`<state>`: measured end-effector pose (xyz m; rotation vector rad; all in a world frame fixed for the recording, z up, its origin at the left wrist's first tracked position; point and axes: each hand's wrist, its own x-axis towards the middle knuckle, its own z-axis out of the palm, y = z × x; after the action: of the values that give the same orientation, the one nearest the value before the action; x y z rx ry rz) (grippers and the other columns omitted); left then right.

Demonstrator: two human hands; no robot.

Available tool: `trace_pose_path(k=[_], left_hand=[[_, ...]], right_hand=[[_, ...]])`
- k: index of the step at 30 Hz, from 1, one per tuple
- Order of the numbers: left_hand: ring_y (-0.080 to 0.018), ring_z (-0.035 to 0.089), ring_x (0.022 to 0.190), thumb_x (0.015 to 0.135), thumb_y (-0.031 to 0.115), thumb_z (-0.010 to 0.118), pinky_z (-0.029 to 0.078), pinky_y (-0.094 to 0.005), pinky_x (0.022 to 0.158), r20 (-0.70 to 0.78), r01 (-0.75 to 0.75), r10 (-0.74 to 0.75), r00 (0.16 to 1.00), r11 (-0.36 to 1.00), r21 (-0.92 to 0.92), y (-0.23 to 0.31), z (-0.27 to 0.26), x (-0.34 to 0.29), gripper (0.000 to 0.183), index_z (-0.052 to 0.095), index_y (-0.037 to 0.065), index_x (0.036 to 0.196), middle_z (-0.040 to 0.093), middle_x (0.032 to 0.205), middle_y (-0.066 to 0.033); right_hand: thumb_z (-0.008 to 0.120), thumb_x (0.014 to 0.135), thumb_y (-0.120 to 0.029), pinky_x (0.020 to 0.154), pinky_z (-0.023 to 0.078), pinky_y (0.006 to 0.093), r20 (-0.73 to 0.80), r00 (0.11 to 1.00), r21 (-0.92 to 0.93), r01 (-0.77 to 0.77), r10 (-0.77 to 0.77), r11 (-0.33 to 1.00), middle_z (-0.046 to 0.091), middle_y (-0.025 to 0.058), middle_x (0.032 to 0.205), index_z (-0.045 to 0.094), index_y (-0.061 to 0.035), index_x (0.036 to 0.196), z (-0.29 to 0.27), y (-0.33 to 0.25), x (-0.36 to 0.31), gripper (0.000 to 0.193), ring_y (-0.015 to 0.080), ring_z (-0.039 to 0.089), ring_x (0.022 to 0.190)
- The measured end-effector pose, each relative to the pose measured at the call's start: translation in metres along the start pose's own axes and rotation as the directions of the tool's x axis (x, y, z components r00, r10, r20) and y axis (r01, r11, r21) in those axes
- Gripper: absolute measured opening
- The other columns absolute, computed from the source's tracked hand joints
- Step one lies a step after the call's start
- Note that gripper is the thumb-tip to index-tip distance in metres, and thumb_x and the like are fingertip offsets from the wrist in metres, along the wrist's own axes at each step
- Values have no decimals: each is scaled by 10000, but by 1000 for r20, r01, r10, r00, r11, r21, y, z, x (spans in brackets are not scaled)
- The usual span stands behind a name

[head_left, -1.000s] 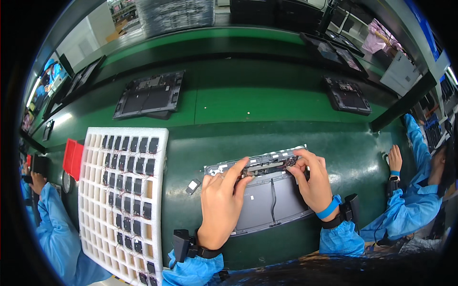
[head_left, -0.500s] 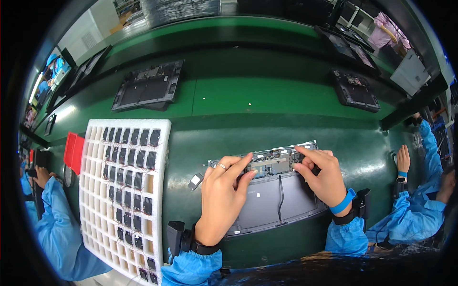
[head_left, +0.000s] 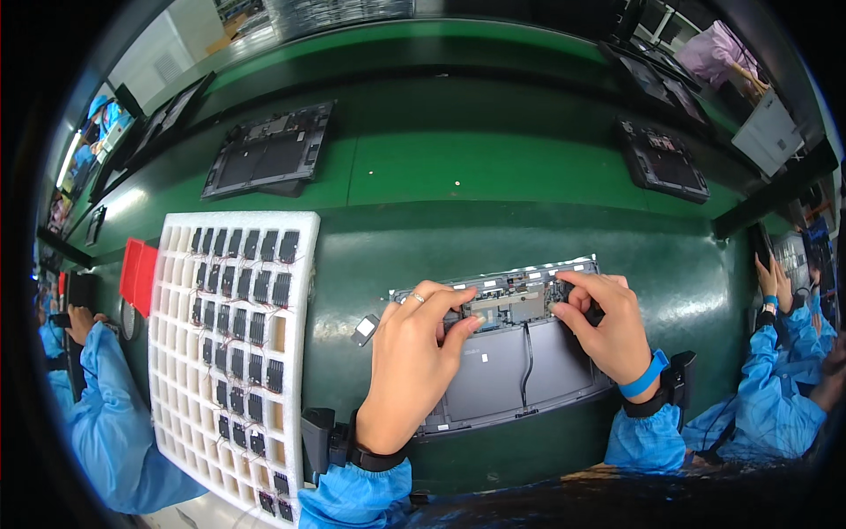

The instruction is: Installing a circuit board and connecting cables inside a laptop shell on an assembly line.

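An open laptop base [head_left: 476, 375], with a dark grey battery in its near half and a narrow circuit board [head_left: 524, 304] along its far half, lies in front of me on the green bench. Over the board's left end, my left hand [head_left: 410, 353] is bent, thumb and forefinger pinched down on a small dark part. My right hand [head_left: 610, 322] does likewise at the right end, fingertips against the board's edge. In both cases the fingers hide most of what they grip. Beside my left hand lies a small black piece with a white label [head_left: 364, 330].
A white foam tray [head_left: 308, 264] holding rows of black wired modules stands at left, a red bin [head_left: 137, 275] behind it. More opened bases sit on the far ledge, left [head_left: 269, 150] and right [head_left: 663, 159]. Co-workers' blue-sleeved arms [head_left: 115, 414] are on both sides.
The view has shifted slightly. My hands stay at the two ends of the board with nearly the same grip. The co-worker's hands on the right have moved farther off, to a dark object.
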<state>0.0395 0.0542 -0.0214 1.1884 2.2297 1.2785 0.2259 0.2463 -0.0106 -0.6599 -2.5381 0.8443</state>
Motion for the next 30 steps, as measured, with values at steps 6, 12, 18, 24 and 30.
trace_pose_path(k=[6, 12, 18, 24, 30], left_hand=[[-317, 630, 1072, 886, 49, 801, 500, -408, 922, -22, -64, 69, 997, 980, 186, 10, -3, -1, 390, 821, 186, 1250, 601, 1411, -67], [-312, 579, 1277, 839, -19, 671, 432, -453, 1099, 117, -282, 257, 959, 852, 441, 16, 11, -19, 508, 803, 144, 1301, 615, 1437, -96], [-356, 618, 1295, 858, -20, 654, 631, -367, 980, 175, -352, 307, 936, 780, 516, 33, 33, -30, 547, 661, -59, 1404, 581, 1470, -205], [-376, 608, 1304, 852, 7, 665, 650, -380, 952, 230, -341, 253, 940, 747, 570, 40, 34, -31, 581, 646, -34, 1431, 571, 1493, -198], [-369, 610, 1289, 818, 9, 687, 663, -394, 915, 193, -328, 266, 945, 785, 526, 40, 38, -27, 570, 687, -7, 1388, 587, 1471, -184]], right_hand=[[852, 904, -69, 937, 442, 353, 57, 995, 14, -78, 77, 997, 610, 3, 773, 740, -79, 1319, -4, -8, 2, 430, 194, 582, 761], [846, 915, -75, 933, 442, 378, 82, 996, -85, -18, 25, 996, 627, 7, 813, 724, -120, 1277, -4, -12, -3, 385, 206, 604, 811], [866, 898, -141, 931, 430, 391, 67, 983, -213, 179, -168, 961, 625, 26, 1007, 836, -119, 1154, -11, -17, 10, 259, 242, 601, 960], [895, 872, -254, 964, 424, 415, 119, 985, -213, 148, -124, 966, 634, 38, 1096, 840, -117, 1116, -10, -12, 16, 285, 248, 616, 1050], [903, 824, -112, 967, 465, 412, 93, 996, 116, -15, 4, 993, 730, 58, 1041, 790, -87, 976, 11, 10, 50, 191, 266, 661, 1032]])
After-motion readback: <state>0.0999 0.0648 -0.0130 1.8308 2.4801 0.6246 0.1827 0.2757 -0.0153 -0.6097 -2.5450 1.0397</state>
